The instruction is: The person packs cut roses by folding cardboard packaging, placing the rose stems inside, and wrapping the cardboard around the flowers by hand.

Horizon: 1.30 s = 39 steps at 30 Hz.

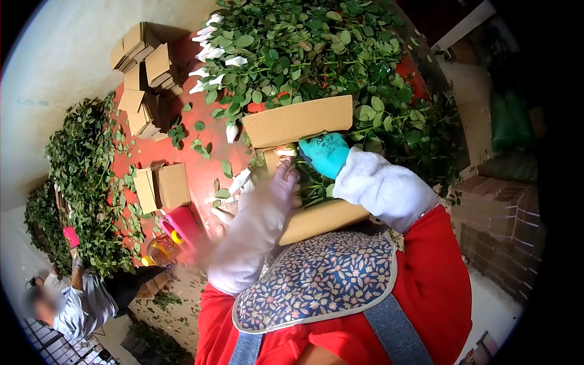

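An open sheet of ribbed cardboard [298, 121] lies in front of me, one flap at the back and a folded edge near my apron. My left hand [287, 179], blurred and partly behind its pale sleeve, reaches to a rose bloom [285, 151] on the cardboard; its grip is unclear. In a teal glove, my right hand [325, 154] curls over the green stems beside that bloom, fingers wrapped round them. Leafy stems [313, 185] extend beneath my right wrist. White-netted buds [242, 181] lie left of the cardboard.
A large heap of leafy roses [292, 48] covers the back of the red table [198, 161]. Folded cardboard pieces [171, 185] and a pink container [185, 228] are on the left. Another person [91, 304] works at the far lower left beside more foliage [85, 182].
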Each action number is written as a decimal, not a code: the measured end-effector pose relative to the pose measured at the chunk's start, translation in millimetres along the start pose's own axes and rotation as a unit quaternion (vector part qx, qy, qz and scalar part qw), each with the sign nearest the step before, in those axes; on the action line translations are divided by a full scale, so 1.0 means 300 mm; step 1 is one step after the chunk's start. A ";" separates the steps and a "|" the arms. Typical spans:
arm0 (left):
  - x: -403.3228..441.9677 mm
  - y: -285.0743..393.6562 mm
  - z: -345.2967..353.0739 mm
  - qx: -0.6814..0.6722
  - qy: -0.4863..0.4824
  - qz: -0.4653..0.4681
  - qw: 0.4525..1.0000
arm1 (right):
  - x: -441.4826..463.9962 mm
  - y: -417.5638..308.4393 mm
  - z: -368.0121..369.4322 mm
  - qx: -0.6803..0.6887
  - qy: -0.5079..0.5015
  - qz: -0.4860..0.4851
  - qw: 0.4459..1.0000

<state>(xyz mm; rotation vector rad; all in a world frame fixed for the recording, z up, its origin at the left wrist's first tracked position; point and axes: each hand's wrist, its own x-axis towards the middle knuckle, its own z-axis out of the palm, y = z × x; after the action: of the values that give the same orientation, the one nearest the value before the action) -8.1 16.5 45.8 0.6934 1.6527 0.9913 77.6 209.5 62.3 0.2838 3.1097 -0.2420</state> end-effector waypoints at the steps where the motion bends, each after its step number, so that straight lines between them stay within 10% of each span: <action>1: -0.004 0.012 0.004 -0.026 0.002 -0.030 0.999 | 0.005 -0.003 -0.013 0.001 -0.001 0.002 1.000; 4: -0.019 -0.005 0.001 -0.078 0.003 -0.024 0.997 | 0.000 -0.026 -0.067 0.038 -0.100 0.042 0.993; 10: 0.007 -0.070 -0.024 0.276 -0.042 0.077 0.957 | 0.033 -0.097 -0.102 0.178 -0.024 -0.045 0.983; 14: 0.014 -0.099 -0.012 0.112 -0.047 0.028 0.992 | 0.072 -0.069 -0.044 0.128 -0.126 -0.026 0.983; 18: -0.006 -0.040 0.000 0.205 0.029 0.044 0.977 | 0.029 -0.035 0.024 0.042 0.043 0.007 0.998; 21: -0.013 -0.007 0.014 -0.035 0.005 -0.036 0.999 | 0.030 -0.043 -0.038 0.011 -0.156 0.017 0.988; 28: -0.048 0.096 -0.026 0.340 -0.010 0.043 0.939 | -0.005 -0.012 0.057 -0.076 -0.055 -0.006 0.996; 31: -0.034 0.108 -0.027 -0.047 -0.033 -0.051 0.997 | -0.010 0.002 0.077 -0.121 -0.006 -0.012 0.993; 37: -0.051 0.301 -0.039 -0.147 0.082 -0.092 0.981 | -0.059 0.013 -0.029 -0.002 0.084 -0.073 0.994; 39: -0.045 0.286 -0.034 -0.230 0.091 -0.148 0.958 | -0.060 0.009 -0.045 0.053 -0.020 -0.053 0.997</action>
<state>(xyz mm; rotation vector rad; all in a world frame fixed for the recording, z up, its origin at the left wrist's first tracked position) -16.5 44.6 128.3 0.0427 1.5414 1.1864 95.9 211.1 75.5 0.1141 3.0800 -0.4108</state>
